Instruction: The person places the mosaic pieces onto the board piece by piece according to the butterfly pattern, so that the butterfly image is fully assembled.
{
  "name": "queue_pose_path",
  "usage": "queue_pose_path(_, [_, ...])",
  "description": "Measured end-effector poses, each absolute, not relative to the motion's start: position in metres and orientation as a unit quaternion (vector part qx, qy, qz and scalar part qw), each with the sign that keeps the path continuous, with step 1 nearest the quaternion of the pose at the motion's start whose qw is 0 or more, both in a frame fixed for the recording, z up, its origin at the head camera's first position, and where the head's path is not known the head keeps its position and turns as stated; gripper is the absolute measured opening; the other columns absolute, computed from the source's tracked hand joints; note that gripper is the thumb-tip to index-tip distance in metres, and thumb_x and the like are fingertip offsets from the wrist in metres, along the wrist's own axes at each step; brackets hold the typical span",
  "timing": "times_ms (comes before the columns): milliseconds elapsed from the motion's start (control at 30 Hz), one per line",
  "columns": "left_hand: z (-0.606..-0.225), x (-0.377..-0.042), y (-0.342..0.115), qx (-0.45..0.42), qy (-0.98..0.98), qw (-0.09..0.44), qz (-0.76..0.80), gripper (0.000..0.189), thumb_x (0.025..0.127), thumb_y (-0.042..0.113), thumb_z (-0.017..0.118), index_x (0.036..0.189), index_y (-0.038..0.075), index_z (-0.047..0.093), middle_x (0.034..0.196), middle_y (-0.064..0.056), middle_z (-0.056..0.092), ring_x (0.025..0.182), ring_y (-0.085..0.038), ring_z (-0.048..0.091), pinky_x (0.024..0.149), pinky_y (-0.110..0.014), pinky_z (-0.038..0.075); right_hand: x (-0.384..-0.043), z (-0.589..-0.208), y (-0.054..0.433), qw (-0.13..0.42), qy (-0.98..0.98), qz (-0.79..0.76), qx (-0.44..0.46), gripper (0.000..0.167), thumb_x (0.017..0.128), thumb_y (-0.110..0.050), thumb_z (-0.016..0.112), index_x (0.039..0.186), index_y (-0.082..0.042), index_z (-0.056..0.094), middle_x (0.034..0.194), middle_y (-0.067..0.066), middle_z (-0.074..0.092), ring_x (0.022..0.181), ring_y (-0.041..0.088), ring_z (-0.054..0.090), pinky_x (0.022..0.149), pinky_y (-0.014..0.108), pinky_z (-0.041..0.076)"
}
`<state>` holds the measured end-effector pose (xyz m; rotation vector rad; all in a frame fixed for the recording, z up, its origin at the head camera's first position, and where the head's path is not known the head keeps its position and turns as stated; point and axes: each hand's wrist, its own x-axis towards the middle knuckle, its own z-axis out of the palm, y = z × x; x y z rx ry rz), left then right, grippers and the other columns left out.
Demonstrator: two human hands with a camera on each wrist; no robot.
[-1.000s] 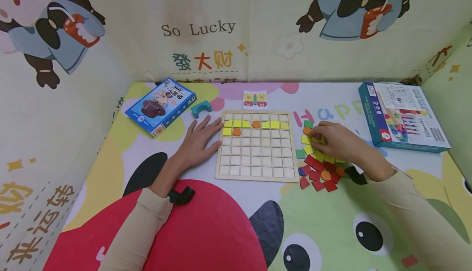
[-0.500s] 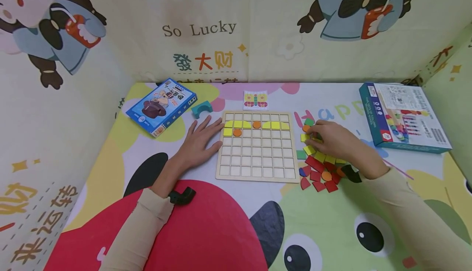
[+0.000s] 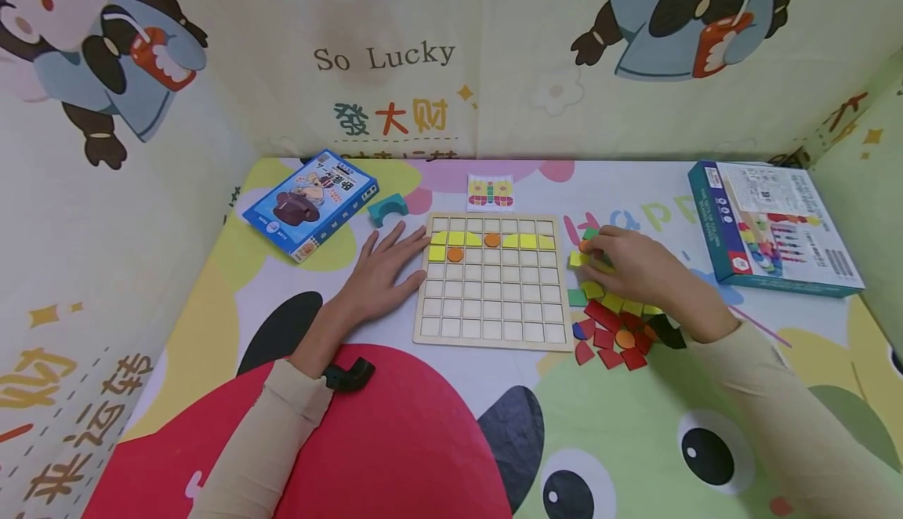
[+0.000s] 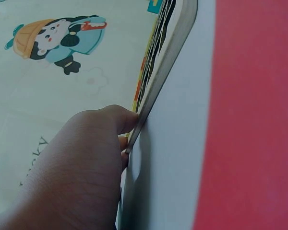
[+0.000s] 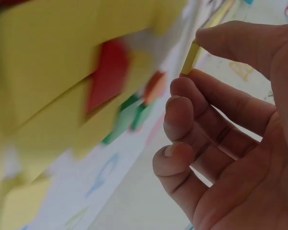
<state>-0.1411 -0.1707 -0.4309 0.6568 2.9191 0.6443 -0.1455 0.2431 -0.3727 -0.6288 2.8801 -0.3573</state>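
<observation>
A wooden grid board [image 3: 494, 292] lies mid-table, with yellow tiles [image 3: 457, 237] and two orange discs [image 3: 491, 240] in its upper rows. My left hand [image 3: 377, 280] rests flat with fingers spread, its thumb and fingertips at the board's left edge. In the left wrist view, the thumb [image 4: 122, 117] touches the board's side. To the right of the board, my right hand [image 3: 631, 264] pinches a thin yellow tile [image 5: 190, 58] between thumb and index finger, the other fingers loosely curled. It is over the top of a pile of loose tiles, partly hiding them.
Several red tiles [image 3: 603, 315] lie below the right hand, with green tiles [image 3: 577, 297] nearby. A butterfly pattern card [image 3: 490, 193] lies behind the board. A blue box [image 3: 310, 204] and a teal arch-shaped piece [image 3: 388, 208] are at back left; another box [image 3: 776, 225] is at right.
My right hand has shifted slightly left and a yellow tile now shows at its fingertips, toward the board. The left hand keeps its place at the board's edge.
</observation>
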Motion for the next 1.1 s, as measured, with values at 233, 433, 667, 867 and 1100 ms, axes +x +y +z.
queue_pose_path(233, [-0.432, -0.141, -0.172, 0.211, 0.954, 0.042, 0.211, 0.068, 0.103, 0.050, 0.054, 0.166, 0.026, 0.039, 0.177, 0.005, 0.030, 0.169, -0.028, 0.011, 0.135, -0.064, 0.000, -0.154, -0.373, 0.194, 0.067, 0.955, -0.131, -0.258, 0.033, 0.095, -0.028, 0.079, 0.116, -0.002, 0.078, 0.106, 0.011, 0.074, 0.096, 0.025, 0.067, 0.079, 0.040, 0.063])
queue_pose_path(433, [-0.430, -0.140, -0.172, 0.213, 0.952, 0.042, 0.217, 0.069, 0.103, 0.051, 0.055, 0.166, 0.026, 0.039, 0.177, 0.005, 0.030, 0.169, -0.028, 0.010, 0.135, -0.064, 0.000, -0.161, -0.377, 0.142, 0.063, 0.950, -0.129, -0.279, 0.033, 0.097, -0.030, 0.078, 0.118, -0.005, 0.078, 0.109, 0.009, 0.073, 0.093, 0.022, 0.067, 0.080, 0.038, 0.063])
queue_pose_path(667, [-0.431, -0.141, -0.171, 0.217, 0.951, 0.039, 0.217, 0.070, 0.102, 0.052, 0.055, 0.165, 0.026, 0.039, 0.177, 0.006, 0.030, 0.169, -0.028, 0.011, 0.135, -0.064, 0.000, -0.166, -0.380, 0.110, 0.057, 0.948, -0.122, -0.289, 0.032, 0.096, -0.030, 0.078, 0.116, -0.005, 0.076, 0.103, 0.008, 0.069, 0.083, 0.020, 0.063, 0.072, 0.034, 0.059])
queue_pose_path(867, [-0.431, -0.142, -0.171, 0.217, 0.952, 0.039, 0.214, 0.069, 0.103, 0.051, 0.055, 0.165, 0.026, 0.039, 0.177, 0.006, 0.030, 0.169, -0.027, 0.011, 0.135, -0.064, 0.001, -0.167, -0.383, 0.104, 0.052, 0.949, -0.118, -0.289, 0.028, 0.097, -0.028, 0.077, 0.115, -0.007, 0.077, 0.104, 0.006, 0.069, 0.084, 0.020, 0.065, 0.073, 0.034, 0.060])
queue_pose_path(1100, [-0.432, -0.141, -0.171, 0.216, 0.951, 0.041, 0.216, 0.068, 0.103, 0.049, 0.055, 0.165, 0.025, 0.040, 0.177, 0.005, 0.030, 0.169, -0.028, 0.011, 0.135, -0.065, 0.001, -0.165, -0.384, 0.110, 0.061, 0.946, -0.131, -0.288, 0.030, 0.098, -0.030, 0.076, 0.119, -0.010, 0.078, 0.105, 0.006, 0.069, 0.085, 0.019, 0.063, 0.073, 0.033, 0.058])
